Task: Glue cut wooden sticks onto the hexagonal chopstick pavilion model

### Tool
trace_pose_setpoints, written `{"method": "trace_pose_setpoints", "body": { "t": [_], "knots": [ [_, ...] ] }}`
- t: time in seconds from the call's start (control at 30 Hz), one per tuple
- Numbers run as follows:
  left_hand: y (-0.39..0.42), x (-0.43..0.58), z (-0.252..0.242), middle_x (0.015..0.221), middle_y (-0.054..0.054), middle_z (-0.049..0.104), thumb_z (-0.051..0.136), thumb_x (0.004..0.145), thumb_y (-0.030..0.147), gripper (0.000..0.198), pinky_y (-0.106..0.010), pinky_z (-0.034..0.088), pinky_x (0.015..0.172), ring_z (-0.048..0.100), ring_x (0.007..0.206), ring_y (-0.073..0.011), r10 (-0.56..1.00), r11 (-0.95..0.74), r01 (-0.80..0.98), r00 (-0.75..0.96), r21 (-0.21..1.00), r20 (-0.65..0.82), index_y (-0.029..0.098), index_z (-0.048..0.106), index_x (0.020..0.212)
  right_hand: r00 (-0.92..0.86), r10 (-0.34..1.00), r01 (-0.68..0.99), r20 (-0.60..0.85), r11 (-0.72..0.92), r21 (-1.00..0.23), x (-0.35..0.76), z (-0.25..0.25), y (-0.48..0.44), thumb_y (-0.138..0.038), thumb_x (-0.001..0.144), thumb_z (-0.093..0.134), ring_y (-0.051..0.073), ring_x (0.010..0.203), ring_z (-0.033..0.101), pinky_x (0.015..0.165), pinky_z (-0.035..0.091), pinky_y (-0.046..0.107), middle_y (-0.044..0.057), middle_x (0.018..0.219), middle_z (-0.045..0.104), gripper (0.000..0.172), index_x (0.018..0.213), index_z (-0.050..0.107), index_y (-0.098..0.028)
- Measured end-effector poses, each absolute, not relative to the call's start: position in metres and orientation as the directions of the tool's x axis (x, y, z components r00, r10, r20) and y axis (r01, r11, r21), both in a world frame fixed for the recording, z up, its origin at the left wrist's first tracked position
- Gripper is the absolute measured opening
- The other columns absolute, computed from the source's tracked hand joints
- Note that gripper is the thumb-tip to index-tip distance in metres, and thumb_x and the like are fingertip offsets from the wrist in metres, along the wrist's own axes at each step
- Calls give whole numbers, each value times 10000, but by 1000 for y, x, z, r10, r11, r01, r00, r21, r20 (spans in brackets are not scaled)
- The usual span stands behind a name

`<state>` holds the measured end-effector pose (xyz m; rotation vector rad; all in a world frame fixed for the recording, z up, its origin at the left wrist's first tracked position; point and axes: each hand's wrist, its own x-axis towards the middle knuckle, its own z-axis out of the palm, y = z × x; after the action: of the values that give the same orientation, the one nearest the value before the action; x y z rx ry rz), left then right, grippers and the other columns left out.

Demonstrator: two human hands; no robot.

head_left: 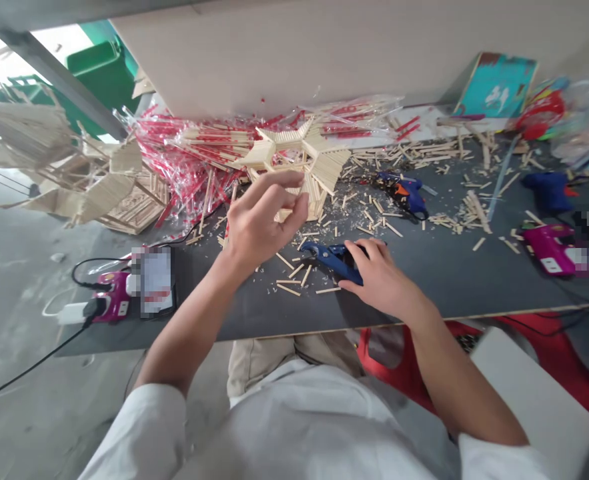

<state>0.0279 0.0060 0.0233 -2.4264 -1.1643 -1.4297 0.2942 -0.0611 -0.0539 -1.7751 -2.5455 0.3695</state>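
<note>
R hand [381, 277] fingers wrapped round blue hand cutter [341, 263], over desk [274, 321] by stick offcuts [289, 288]; L hand [261, 217] fingers curled near wooden stick model [330, 167], can't tell if pinching anything. Careless L swing could bump model, prob. damaging it.

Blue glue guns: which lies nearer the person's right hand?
The glue gun beyond the right hand and its blue tool; the other glue gun lies far right, behind a purple socket block.

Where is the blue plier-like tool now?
In the head view, the blue plier-like tool is just right of centre over the dark table, the right hand on its handles and short sticks to its left.
</note>
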Motion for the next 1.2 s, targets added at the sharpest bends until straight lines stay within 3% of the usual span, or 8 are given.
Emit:
{"method": "trace_pose_setpoints", "body": {
  "t": [0.17, 0.23, 0.33, 0.43, 0.63, 0.83, 1.03, 1.2],
  "knots": [
    [22, 38, 44, 1358, -46, 694, 556, 1073, 325, 139, -361, 659, 784, 665, 1124, -167, 705, -600, 644, 146, 474, 694, 258, 624, 971, -295, 929, 946, -225, 251, -204, 285, -44, -62, -459, 932, 743, 474, 1600, 240, 1266, 374, 600, 205, 1693, 356, 903, 1670, 336, -134],
    [30, 43, 50, 1365, -66, 685, 586, 1062, 366, 165, -336, 650, 729, 658, 1126, -173, 745, -563, 650, 131, 511, 654, 243, 621, 957, -306, 916, 946, -258, 262, -193, 285, -30, -51, -490, 885, 790, 488, 1559, 335, 1198, 448, 611, 212, 1659, 428, 861, 1603, 455, -153],
    [43, 44, 53, 1280, -52, 730, 633, 1038, 376, 143, -360, 647, 776, 665, 1124, -193, 796, -540, 667, 206, 514, 568, 242, 640, 987, -351, 920, 914, -173, 297, -277, 284, 2, -20, -481, 975, 673, 389, 1214, 677, 1015, 564, 537, 176, 1283, 731, 435, 1285, 703, -177],
    [52, 36, 51, 1180, -37, 748, 745, 965, 347, 119, -411, 641, 835, 683, 1052, -202, 805, -569, 645, 309, 510, 507, 249, 680, 950, -302, 952, 821, 57, 290, -491, 280, 32, 13, -426, 972, 688, 252, 853, 727, 815, 579, 408, 68, 941, 773, 232, 1066, 743, -220],
    [59, 23, 49, 933, -16, 758, 673, 986, 322, 110, -383, 568, 806, 673, 853, -188, 770, -638, 611, 527, 468, 361, 256, 731, 920, -367, 915, 287, 170, 285, -914, 260, 29, 44, -557, 945, 749, 119, 562, 619, 503, 459, 260, 14, 805, 727, 350, 1063, 724, -228],
    [66, 33, 41, 819, -10, 761, 657, 980, 307, 141, -342, 470, 700, 676, 751, -192, 692, -717, 584, 665, 381, 281, 234, 767, 929, -331, 939, 46, 92, 114, -992, 250, -13, 38, -572, 872, 830, 81, 440, 529, 371, 365, 218, -22, 687, 684, 379, 932, 697, -221],
    [62, 44, 42, 939, -45, 796, 620, 1002, 331, 194, -371, 514, 775, 708, 838, -222, 683, -725, 561, 658, 399, 317, 254, 792, 1044, -341, 939, -99, 41, 8, -995, 261, -14, 33, -492, 748, 955, 109, 523, 611, 420, 502, 221, -8, 695, 699, 407, 911, 719, -203],
    [58, 50, 39, 951, -29, 791, 632, 996, 313, 177, -347, 529, 736, 741, 868, -217, 686, -727, 554, 617, 406, 385, 233, 756, 1095, -346, 938, -246, 20, -70, -967, 261, -16, 39, -493, 749, 952, 76, 456, 530, 347, 379, 186, -35, 633, 655, 410, 850, 676, -208]
  ]
}}
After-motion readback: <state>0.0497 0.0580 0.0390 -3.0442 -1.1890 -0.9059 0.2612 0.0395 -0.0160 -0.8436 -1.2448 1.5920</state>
